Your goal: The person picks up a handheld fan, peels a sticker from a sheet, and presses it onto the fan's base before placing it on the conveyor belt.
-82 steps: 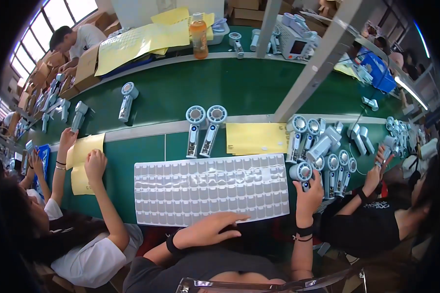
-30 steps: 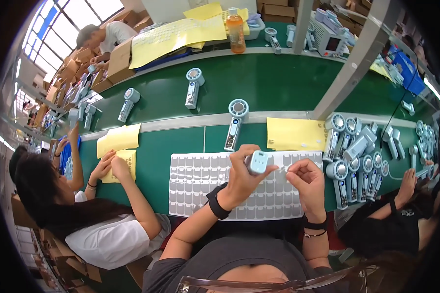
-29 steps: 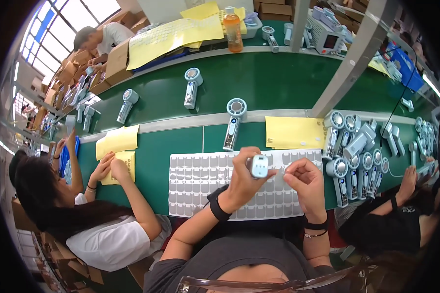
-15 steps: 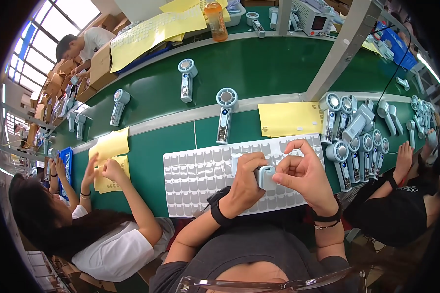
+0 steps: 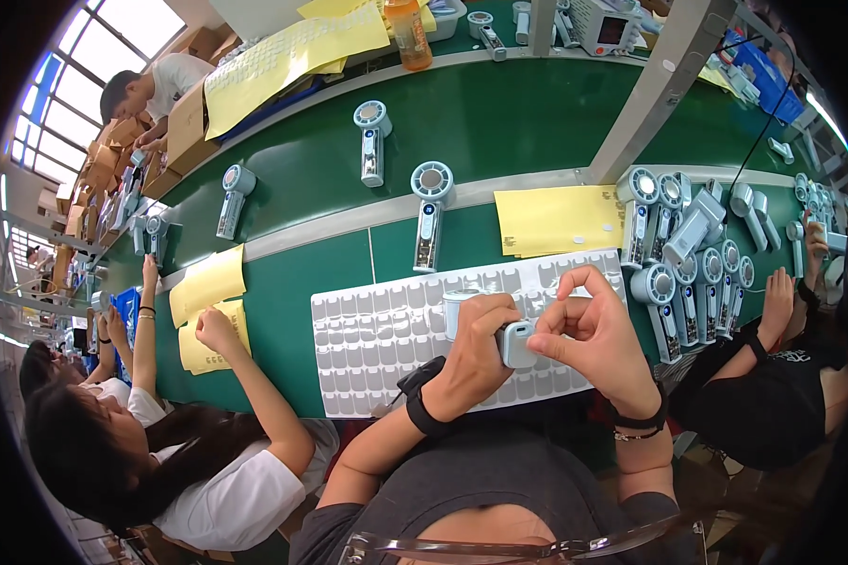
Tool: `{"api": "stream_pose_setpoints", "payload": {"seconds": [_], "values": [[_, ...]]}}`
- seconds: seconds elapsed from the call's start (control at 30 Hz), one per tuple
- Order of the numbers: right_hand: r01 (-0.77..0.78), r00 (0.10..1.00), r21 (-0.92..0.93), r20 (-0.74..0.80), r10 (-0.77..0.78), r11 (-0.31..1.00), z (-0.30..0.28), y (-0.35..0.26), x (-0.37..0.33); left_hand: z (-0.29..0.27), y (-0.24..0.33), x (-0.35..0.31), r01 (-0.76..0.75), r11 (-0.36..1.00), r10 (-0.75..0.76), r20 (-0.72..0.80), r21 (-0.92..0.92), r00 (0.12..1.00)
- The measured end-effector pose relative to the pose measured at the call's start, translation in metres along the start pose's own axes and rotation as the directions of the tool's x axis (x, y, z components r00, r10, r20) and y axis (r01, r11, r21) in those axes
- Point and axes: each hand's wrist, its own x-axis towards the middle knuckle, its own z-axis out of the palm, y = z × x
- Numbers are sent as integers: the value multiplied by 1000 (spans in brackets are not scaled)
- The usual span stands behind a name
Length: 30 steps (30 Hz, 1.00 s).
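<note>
My left hand is wrapped around a light blue handheld fan. The flat end of its handle points toward me, and part of its round head shows beyond my knuckles. Close against that handle end, my right hand has thumb and forefinger pinched together; whatever is between them is too small to make out. Beneath both hands lies a white sheet of grey stickers, in rows of rounded shapes.
To the right, several handheld fans stand and lie close together. Yellow paper lies beyond the sticker sheet. Another fan rests ahead, near a metal post. Co-workers sit on both sides, a white-sleeved person at left.
My hands keep nearly the same hold on the fan. At left, the co-worker has stretched an arm out to a fan on the far green surface. The view has shifted slightly.
</note>
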Motion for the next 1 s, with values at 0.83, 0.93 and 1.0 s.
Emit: {"api": "stream_pose_setpoints", "payload": {"seconds": [0.83, 0.93, 1.0], "values": [[-151, 954, 495, 300, -5, 855, -41, 14, 17, -2, 15, 73, -164, 978, 188, 203, -132, 961], [-42, 971, 542, 220, -94, 839, -51, 18, 10, -4, 28, 105, -210, 978, 193, 371, 3, 908], [29, 971, 560, 183, -157, 828, -60, 27, 4, 0, 25, 125, -257, 963, 197, 445, 80, 874]]}}
